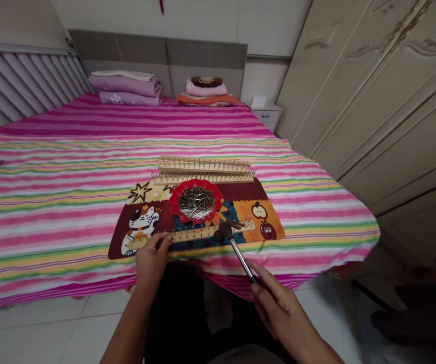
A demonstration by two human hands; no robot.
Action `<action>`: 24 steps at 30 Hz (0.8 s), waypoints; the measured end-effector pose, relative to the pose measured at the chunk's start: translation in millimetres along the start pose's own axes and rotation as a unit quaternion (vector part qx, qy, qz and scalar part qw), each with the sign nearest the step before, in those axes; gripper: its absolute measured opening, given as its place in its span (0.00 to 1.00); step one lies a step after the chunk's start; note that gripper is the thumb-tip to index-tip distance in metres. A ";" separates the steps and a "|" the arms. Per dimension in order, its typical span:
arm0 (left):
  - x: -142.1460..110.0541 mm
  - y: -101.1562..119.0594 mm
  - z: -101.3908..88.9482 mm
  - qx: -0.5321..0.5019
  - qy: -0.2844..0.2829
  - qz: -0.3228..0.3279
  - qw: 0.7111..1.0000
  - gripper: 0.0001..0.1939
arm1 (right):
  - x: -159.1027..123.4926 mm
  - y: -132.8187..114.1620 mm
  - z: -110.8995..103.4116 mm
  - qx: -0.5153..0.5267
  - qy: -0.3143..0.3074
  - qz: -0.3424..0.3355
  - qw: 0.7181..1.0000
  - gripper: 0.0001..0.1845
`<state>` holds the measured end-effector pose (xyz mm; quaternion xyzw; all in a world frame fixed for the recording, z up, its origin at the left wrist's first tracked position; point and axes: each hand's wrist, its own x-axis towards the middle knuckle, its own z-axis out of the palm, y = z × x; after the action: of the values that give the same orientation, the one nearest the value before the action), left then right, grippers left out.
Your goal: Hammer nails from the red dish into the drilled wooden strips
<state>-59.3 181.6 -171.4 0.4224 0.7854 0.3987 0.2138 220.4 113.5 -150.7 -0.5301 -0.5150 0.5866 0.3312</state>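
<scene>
Hammer: while the right hand (278, 301) is closed around its dark handle, the metal shaft of the hammer (241, 257) slants away from that grip, forward and to the left, so its head (224, 231) appears over the right-hand part of the near wooden strip (191, 234).
Near strip: lies across the mat (241, 190) at its near side, between the person and the red bowl (173, 205), long axis running left to right and angled slightly away at the right end; the hammer's shaft crosses that line steeply.
Nearer hand: the left hand (153, 258), its thumb and forefinger close together at the left part of the strip; the right hand is set back from the wood, reaching it only through the hammer.
Nails in the bowl: a loose heap (197, 202) just beyond the strip.
Far strips: two, studded with upright nails, behind the bowl, both running roughly left to right.
Bed: its striped cover (70, 187) bears the mat.
Hard to make out: whether the left fingertips pinch a nail or only steady the wood; whether the hammer head touches anything, since it is dark and blurred and covers part of the strip; where the strip's left end stops, around the left hand.
</scene>
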 end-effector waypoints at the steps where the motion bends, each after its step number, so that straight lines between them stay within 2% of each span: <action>1: -0.4 -0.9 0.7 0.005 0.001 0.012 1.000 0.14 | 0.0 -0.9 0.9 0.003 -0.006 0.001 1.000 0.30; 5: -3.1 -4.8 3.9 0.026 0.009 0.083 0.996 0.14 | 3.4 -13.6 7.5 -0.019 -0.042 -0.028 0.999 0.27; 9: -6.0 -9.1 6.8 0.035 0.020 0.137 0.990 0.13 | 14.0 -34.3 21.2 -0.082 -0.058 -0.092 0.991 0.25; 16: -8.9 -15.5 11.0 0.057 0.030 0.144 0.987 0.12 | 33.6 -62.1 49.6 -0.137 -0.100 -0.182 0.968 0.26; 24: -8.4 -15.2 11.7 0.078 0.020 0.154 0.985 0.11 | 38.0 -62.5 60.5 -0.190 -0.125 -0.223 0.948 0.29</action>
<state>-54.3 174.8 -190.6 0.5460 0.7437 0.3726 0.1000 143.9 149.3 -107.2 -0.3772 -0.7590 0.4510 0.2796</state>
